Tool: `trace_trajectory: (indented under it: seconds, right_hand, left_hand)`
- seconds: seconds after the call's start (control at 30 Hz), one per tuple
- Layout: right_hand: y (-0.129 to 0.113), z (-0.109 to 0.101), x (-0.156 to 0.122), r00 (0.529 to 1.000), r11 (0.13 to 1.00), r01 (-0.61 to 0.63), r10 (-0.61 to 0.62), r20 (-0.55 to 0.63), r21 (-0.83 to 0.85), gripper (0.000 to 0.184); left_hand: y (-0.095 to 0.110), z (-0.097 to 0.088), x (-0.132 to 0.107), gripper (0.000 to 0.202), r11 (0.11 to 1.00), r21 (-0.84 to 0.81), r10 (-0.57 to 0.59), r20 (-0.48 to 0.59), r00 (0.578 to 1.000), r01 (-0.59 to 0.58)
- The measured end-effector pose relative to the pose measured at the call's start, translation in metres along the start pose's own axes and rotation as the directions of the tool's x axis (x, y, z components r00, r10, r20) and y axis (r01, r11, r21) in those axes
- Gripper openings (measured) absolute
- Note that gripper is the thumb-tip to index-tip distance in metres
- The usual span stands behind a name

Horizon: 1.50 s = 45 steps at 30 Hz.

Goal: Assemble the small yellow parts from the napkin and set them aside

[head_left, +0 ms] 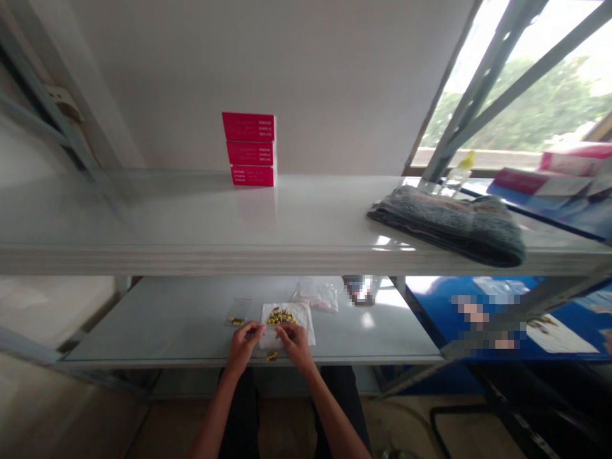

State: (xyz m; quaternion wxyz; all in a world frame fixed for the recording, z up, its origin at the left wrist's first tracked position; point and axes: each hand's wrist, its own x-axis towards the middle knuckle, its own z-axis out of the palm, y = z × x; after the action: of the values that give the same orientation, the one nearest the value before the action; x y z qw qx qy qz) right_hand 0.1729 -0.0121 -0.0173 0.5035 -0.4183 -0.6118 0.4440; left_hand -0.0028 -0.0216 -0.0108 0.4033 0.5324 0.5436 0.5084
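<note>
My left hand [243,344] and my right hand [295,343] rest on the lower grey shelf [167,325], fingers curled and pinched close together at the near edge of a white sheet [306,319]. A heap of small yellow and black parts [280,316] lies on that sheet. A few more of these parts [271,356] lie by my right wrist. A small clear bag [238,312] with some of the parts in it sits just left of my left hand. What my fingers pinch is too small to make out.
More clear bags [318,294] lie behind the sheet. On the upper shelf [191,223] stand three stacked pink boxes [249,148] and a folded grey cloth [449,223]. A blue table [440,306] stands to the right, below a window.
</note>
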Motion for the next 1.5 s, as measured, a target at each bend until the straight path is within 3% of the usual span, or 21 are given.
trace_trajectory:
  seconds: [0.27,0.5,0.7,0.83,1.07,1.23,1.33,1.5]
  right_hand:
    - [-0.005,-0.003,-0.003,0.999,1.0,0.023,-0.023,0.043,-0.003,0.036]
    - [-0.006,0.0,-0.001,0.991,0.995,0.049,-0.038,0.125,-0.086,0.035]
    - [-0.006,0.0,-0.002,0.991,0.995,0.047,-0.036,0.126,-0.088,0.036]
    - [-0.006,-0.001,-0.001,0.992,0.991,0.055,-0.04,0.123,-0.123,0.041]
    - [-0.003,-0.001,-0.003,0.998,0.989,0.069,-0.068,0.014,-0.134,0.052]
    - [-0.007,-0.004,-0.001,0.995,0.995,0.036,-0.027,0.098,-0.09,0.051]
    - [-0.008,-0.005,0.001,0.997,0.997,0.024,-0.018,0.08,-0.073,0.055]
    - [-0.003,-0.002,-0.002,0.999,0.997,0.022,-0.019,0.047,-0.071,0.057]
  left_hand:
    - [0.005,0.001,-0.002,0.029,0.998,0.049,0.031,0.12,0.992,-0.037]
    - [0.008,0.0,-0.001,0.032,0.995,0.08,0.039,0.142,0.989,-0.05]
    - [0.012,0.0,-0.001,0.033,0.993,0.093,0.054,0.177,0.983,-0.072]
    - [0.013,-0.002,-0.002,0.031,0.994,0.082,0.05,0.179,0.983,-0.066]
    - [0.007,-0.003,-0.002,0.036,0.999,0.033,0.01,0.206,0.979,-0.017]
    - [0.003,-0.004,0.0,0.037,0.993,0.106,0.032,0.215,0.976,-0.056]
    - [0.002,-0.002,0.0,0.04,0.993,0.095,0.041,0.224,0.974,-0.064]
    - [0.004,-0.001,-0.002,0.048,0.995,0.086,0.039,0.125,0.991,-0.05]
